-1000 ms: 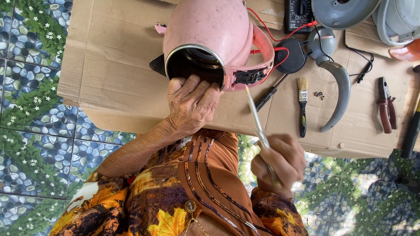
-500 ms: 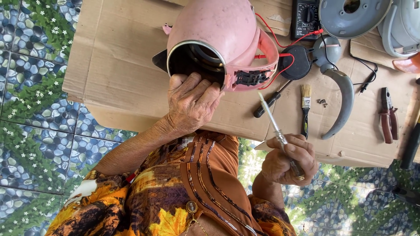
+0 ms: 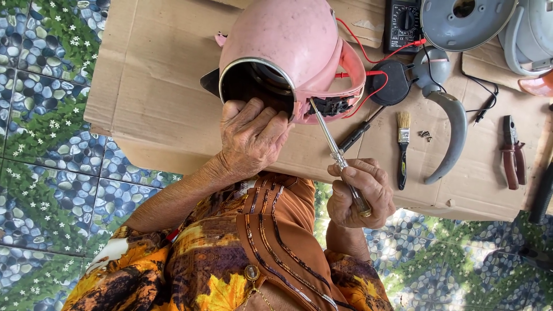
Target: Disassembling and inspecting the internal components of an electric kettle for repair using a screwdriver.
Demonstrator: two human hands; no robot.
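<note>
Two hands at work on a pink kettle lying on its side on cardboard.

Head view: the left hand grips the kettle's open rim, nothing visible inside; the right hand is closed around a screwdriver, tip at the black handle socket. Best kept in line with the screw, kettle braced firm.
</note>
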